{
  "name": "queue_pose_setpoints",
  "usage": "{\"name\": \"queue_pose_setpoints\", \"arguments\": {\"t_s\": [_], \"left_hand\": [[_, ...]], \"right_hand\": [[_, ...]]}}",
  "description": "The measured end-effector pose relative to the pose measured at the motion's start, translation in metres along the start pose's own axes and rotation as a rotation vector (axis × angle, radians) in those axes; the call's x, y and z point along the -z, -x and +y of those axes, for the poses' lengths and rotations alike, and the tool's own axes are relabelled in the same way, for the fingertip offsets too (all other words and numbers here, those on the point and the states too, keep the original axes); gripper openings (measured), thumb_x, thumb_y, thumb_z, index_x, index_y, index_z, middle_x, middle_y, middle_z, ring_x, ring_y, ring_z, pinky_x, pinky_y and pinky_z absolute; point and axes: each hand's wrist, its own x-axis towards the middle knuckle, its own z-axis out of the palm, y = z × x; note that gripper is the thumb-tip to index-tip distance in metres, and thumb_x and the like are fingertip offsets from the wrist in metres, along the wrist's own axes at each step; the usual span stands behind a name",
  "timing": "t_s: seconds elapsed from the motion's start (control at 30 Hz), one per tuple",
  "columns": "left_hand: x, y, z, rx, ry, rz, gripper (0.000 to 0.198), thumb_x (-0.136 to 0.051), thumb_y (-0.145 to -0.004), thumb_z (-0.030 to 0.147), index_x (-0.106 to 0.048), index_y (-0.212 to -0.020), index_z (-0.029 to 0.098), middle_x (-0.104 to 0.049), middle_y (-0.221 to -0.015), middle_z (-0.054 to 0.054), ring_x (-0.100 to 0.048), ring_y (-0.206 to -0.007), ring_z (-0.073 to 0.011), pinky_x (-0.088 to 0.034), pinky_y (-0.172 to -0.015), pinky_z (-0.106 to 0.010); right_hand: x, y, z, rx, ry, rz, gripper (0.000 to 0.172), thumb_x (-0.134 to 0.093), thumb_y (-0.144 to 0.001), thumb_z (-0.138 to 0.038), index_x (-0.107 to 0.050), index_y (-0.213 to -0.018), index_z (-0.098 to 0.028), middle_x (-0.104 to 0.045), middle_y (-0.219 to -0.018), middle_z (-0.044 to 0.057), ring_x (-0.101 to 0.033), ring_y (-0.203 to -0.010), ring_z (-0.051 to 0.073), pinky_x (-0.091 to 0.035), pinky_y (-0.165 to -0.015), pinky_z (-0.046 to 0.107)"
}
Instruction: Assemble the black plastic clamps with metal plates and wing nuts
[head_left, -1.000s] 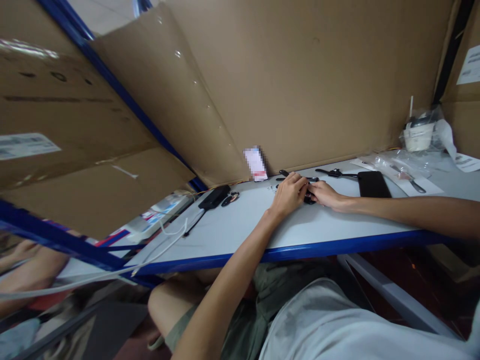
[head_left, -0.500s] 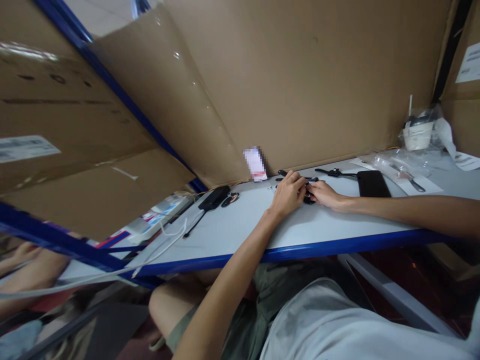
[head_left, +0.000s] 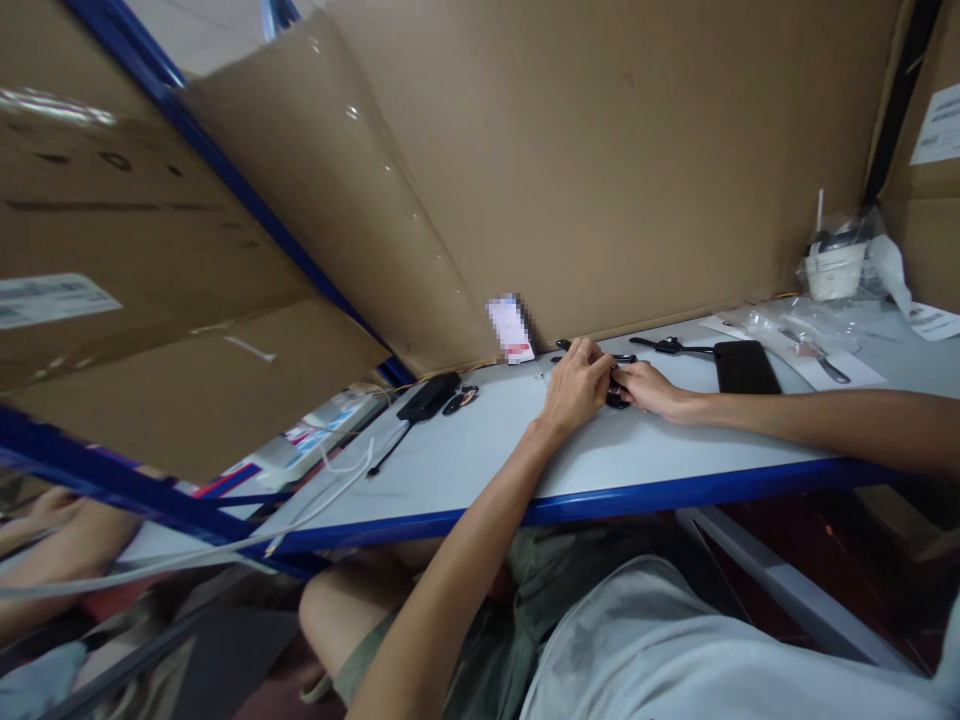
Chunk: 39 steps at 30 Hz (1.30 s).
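Head view: black object (head_left: 617,401) between the fingers (head_left: 637,376)

A: How many of the person's own hands were working?
B: Two! One left hand (head_left: 577,388), one right hand (head_left: 651,390)!
A: And the dark parts (head_left: 617,402) between them?
B: Too covered, those couldn't be counted!
A: Elsewhere, what did the tally show?
B: One lit phone (head_left: 510,330), one black case (head_left: 429,397), one flat black slab (head_left: 748,368), one white cup (head_left: 834,274), and two white labels (head_left: 56,300)!
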Motion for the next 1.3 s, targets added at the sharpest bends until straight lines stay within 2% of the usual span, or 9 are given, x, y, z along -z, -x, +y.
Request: {"name": "queue_pose_setpoints", "arguments": {"t_s": [0.2,0.33,0.43,0.57,0.67,0.9,1.07,1.3], "left_hand": [[0.0007,-0.0001,-0.0016,0.047,0.002,-0.034,0.022,-0.048,-0.100,0.030,-0.066,-0.092,0.020,-0.061,-0.093,-0.009,-0.055,-0.092,-0.0229,-0.046,-0.080,-0.036],[0.0009,-0.0002,-0.0001,0.033,-0.012,-0.072,0.027,-0.047,-0.102,0.034,-0.065,-0.086,0.020,-0.063,-0.083,-0.007,-0.054,-0.083,-0.0215,-0.044,-0.073,-0.035],[0.0004,-0.0001,0.0016,0.009,-0.024,-0.061,0.029,-0.045,-0.102,0.031,-0.063,-0.083,0.020,-0.063,-0.083,-0.008,-0.054,-0.085,-0.0222,-0.044,-0.073,-0.035],[0.0001,-0.0008,0.0025,-0.004,-0.039,-0.043,0.020,-0.044,-0.099,0.021,-0.064,-0.095,0.020,-0.065,-0.094,-0.009,-0.054,-0.094,-0.0244,-0.046,-0.080,-0.037],[0.0010,-0.0014,0.0027,-0.007,-0.012,-0.054,0.022,-0.043,-0.097,0.015,-0.062,-0.108,0.020,-0.065,-0.104,-0.010,-0.054,-0.100,-0.0253,-0.047,-0.085,-0.039],[0.0003,-0.0014,0.0021,0.036,0.001,-0.032,0.022,-0.047,-0.094,0.016,-0.062,-0.111,0.017,-0.064,-0.102,-0.011,-0.054,-0.101,-0.0261,-0.047,-0.087,-0.039],[0.0002,-0.0010,-0.0004,0.016,-0.008,-0.061,0.024,-0.043,-0.098,0.020,-0.066,-0.102,0.020,-0.064,-0.095,-0.010,-0.052,-0.094,-0.0258,-0.046,-0.083,-0.040],[0.0007,-0.0021,0.0008,0.027,0.008,-0.053,0.026,-0.042,-0.101,0.026,-0.067,-0.097,0.020,-0.062,-0.097,-0.010,-0.053,-0.095,-0.0240,-0.045,-0.084,-0.038]], "right_hand": [[0.0002,0.0002,0.0006,0.006,0.002,-0.014,0.034,-0.045,-0.101,-0.024,-0.049,-0.068,-0.018,-0.042,-0.049,-0.004,-0.033,-0.041,0.008,-0.023,-0.042,0.023],[-0.0006,0.0002,0.0012,0.017,0.025,-0.008,0.027,-0.045,-0.095,-0.013,-0.053,-0.069,-0.016,-0.044,-0.050,-0.004,-0.035,-0.043,0.009,-0.024,-0.044,0.023],[-0.0012,0.0011,0.0001,0.036,0.026,-0.015,0.027,-0.044,-0.091,-0.009,-0.052,-0.066,-0.016,-0.044,-0.051,-0.004,-0.035,-0.045,0.008,-0.025,-0.046,0.022],[-0.0009,0.0024,-0.0018,0.041,-0.014,-0.012,0.033,-0.044,-0.098,-0.019,-0.050,-0.066,-0.017,-0.042,-0.051,-0.004,-0.034,-0.045,0.009,-0.024,-0.046,0.023],[-0.0007,0.0027,-0.0021,0.026,-0.016,-0.003,0.034,-0.044,-0.100,-0.021,-0.049,-0.066,-0.018,-0.041,-0.050,-0.004,-0.033,-0.045,0.009,-0.022,-0.045,0.023],[-0.0013,0.0030,-0.0029,0.011,-0.001,-0.004,0.036,-0.042,-0.102,-0.018,-0.048,-0.067,-0.018,-0.040,-0.050,-0.004,-0.033,-0.043,0.009,-0.023,-0.043,0.023],[-0.0004,0.0041,-0.0048,-0.032,0.008,0.000,0.034,-0.041,-0.104,-0.022,-0.049,-0.071,-0.018,-0.041,-0.051,-0.004,-0.032,-0.042,0.009,-0.023,-0.042,0.024],[0.0004,0.0051,-0.0052,-0.028,0.025,-0.005,0.034,-0.042,-0.105,-0.022,-0.047,-0.071,-0.018,-0.041,-0.052,-0.003,-0.033,-0.043,0.008,-0.022,-0.042,0.024]]}}
